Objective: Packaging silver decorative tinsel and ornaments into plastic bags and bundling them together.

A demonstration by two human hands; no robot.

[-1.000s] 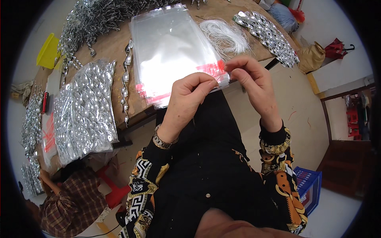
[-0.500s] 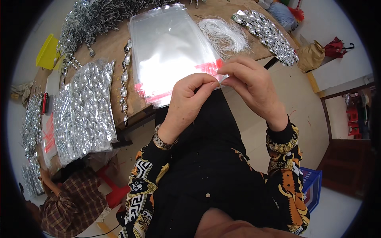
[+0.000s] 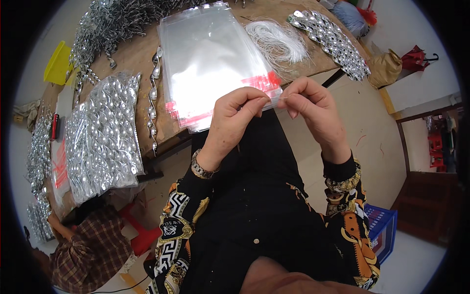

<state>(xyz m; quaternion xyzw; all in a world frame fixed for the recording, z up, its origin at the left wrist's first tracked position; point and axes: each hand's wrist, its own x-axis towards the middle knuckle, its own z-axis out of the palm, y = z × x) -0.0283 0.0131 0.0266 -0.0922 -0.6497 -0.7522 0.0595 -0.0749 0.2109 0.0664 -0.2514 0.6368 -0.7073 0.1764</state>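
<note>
Left hand (image 3: 230, 122) and right hand (image 3: 313, 110) meet fingertip to fingertip, pinching something thin, probably a white thread, too small to tell. Just behind them, a stack of clear plastic bags with red strips (image 3: 210, 59) overhangs the near edge of the wooden tabletop (image 3: 137, 59).

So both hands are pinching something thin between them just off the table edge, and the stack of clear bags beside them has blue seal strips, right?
Not quite. The head view shows the stack of clear bags has red seal strips, not blue. The rest holds: the left hand and right hand pinch something thin between them just off the edge of the wooden table.
</note>
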